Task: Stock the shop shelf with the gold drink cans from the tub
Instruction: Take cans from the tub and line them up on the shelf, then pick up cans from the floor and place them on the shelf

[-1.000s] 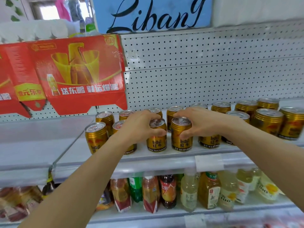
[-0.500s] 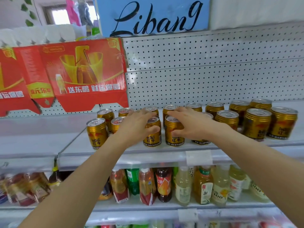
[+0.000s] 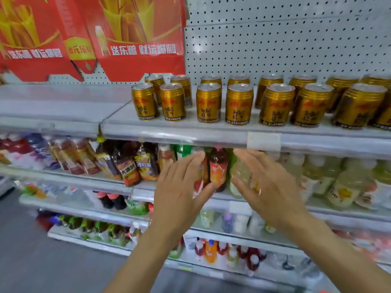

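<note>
Several gold drink cans (image 3: 239,103) stand upright in two rows on the grey top shelf (image 3: 190,132), from its middle to the right edge of view. My left hand (image 3: 182,187) and my right hand (image 3: 266,187) hang well below that shelf, in front of the bottle shelf. Both have their fingers spread and hold nothing. The palms face each other with a gap between them. The tub is out of view.
Red cardboard display boxes (image 3: 135,39) stand at the back left against the white pegboard (image 3: 275,45). The left part of the top shelf (image 3: 53,106) is bare. Lower shelves hold many drink bottles (image 3: 219,168). Grey floor shows at the lower left.
Both hands have let go of the two front cans and dropped away from the top shelf. The camera has tilted down, so lower shelves show.
</note>
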A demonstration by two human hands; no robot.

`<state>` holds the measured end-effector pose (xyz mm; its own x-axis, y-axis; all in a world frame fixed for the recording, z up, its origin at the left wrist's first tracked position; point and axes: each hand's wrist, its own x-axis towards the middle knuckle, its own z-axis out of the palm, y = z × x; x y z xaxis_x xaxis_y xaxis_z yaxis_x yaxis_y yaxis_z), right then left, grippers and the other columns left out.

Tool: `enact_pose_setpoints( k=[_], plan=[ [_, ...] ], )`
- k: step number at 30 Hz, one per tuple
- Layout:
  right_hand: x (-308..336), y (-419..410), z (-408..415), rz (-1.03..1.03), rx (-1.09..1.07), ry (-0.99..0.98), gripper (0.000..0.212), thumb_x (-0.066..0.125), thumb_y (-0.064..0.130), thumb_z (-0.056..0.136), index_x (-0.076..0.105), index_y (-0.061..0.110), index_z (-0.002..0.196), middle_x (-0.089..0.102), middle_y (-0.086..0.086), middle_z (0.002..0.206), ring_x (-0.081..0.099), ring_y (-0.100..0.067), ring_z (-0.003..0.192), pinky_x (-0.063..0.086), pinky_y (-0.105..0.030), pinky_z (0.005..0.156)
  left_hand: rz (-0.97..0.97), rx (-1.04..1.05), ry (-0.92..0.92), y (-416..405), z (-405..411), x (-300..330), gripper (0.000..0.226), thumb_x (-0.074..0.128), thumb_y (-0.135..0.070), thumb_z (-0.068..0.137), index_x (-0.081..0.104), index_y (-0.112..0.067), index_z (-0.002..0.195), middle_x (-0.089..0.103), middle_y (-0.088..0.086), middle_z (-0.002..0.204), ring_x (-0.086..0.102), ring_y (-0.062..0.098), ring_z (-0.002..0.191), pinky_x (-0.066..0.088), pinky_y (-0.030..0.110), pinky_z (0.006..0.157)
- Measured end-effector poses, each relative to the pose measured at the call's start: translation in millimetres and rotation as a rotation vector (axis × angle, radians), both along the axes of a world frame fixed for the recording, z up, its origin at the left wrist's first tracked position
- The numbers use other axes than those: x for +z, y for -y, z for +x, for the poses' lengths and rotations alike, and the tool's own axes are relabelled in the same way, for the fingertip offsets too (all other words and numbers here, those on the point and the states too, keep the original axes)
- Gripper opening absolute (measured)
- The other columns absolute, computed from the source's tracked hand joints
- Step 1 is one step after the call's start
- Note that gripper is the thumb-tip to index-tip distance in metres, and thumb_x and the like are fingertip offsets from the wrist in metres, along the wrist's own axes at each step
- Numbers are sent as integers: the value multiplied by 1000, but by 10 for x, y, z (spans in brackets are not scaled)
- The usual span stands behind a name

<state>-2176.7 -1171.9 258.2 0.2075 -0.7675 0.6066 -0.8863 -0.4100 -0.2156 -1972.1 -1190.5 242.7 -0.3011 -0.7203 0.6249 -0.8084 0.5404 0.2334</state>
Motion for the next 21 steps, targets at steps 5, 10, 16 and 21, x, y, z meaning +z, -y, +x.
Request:
enact_pose_setpoints(
  k=[5,10,16,21],
  plan=[
    [-765,-303,309,145,46,72,52,43,44,91,49,19,136,58,-2,125,57,-21,107,51,-31,76,170,102,-19,-486,289,-718,55,46,-52,93,54,-16,133,61,1,122,52,20,112,43,37,97],
    [-1618,-500,633,408,73,93,55,38,52,92,41,27,141,50,4,138,46,-14,121,44,-30,90,462,220,-45,-822,673,-1467,58,36,-62,91,52,-25,134,58,-7,127,46,12,115,29,18,96],
    [-2989,-565,1137,628,109,35,53,36,55,93,38,32,141,50,6,141,43,-8,127,50,-28,88,779,386,-68,-1019,1195,-2723,71,20,-68,84,47,-30,137,55,-8,132,49,17,121,36,28,100],
    [-4349,-576,1481,730,122,-87,52,37,53,86,50,25,128,67,5,118,65,-8,101,53,-17,60,892,473,-69,-1199,1680,-4273,64,29,-64,87,51,-27,134,60,-6,126,55,19,114,43,31,93]
  ],
)
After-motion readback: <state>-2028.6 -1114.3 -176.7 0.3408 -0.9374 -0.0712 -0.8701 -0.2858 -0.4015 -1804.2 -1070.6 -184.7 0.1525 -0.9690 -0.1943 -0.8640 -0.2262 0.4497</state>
